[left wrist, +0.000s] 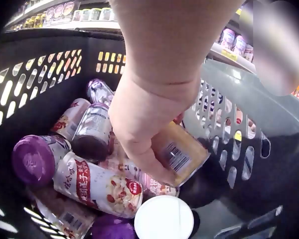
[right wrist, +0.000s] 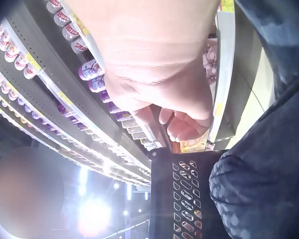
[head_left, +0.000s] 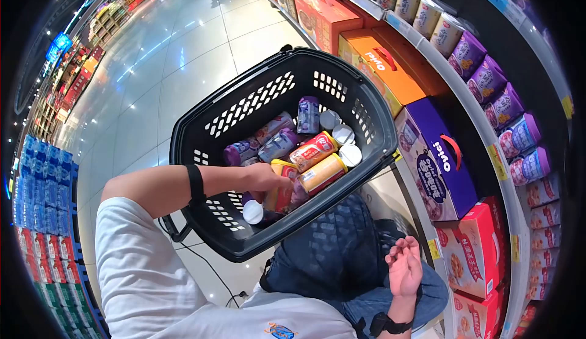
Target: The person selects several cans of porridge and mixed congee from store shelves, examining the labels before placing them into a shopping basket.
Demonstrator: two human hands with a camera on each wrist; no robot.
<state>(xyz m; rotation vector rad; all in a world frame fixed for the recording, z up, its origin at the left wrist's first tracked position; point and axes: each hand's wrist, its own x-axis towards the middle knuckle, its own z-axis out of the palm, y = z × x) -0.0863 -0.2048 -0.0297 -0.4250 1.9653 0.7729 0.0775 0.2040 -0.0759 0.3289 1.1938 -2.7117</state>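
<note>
Inside a black shopping basket (head_left: 229,241), my left hand (head_left: 262,177) grips a yellow-topped can (head_left: 284,168). Its gold side with a barcode (left wrist: 179,158) shows past the fingers in the left wrist view. Around it lie several cans: a red and yellow can (head_left: 314,149), a yellow can (head_left: 325,174), purple-lidded cans (head_left: 308,114) and white-lidded ones (head_left: 253,212). A white can with red lettering (left wrist: 97,185) lies on its side below the hand. Away from the basket, my right hand (head_left: 406,269) is raised beside my knee, fingers loosely bent, holding nothing.
Shelves on the right carry purple cans (head_left: 488,82) and white cans (head_left: 426,15). Gift boxes, one purple (head_left: 436,162) and one orange (head_left: 381,58), stand along the lowest level. Stacked blue bottle packs (head_left: 46,186) stand at left. A thin cable (head_left: 210,266) trails below the basket.
</note>
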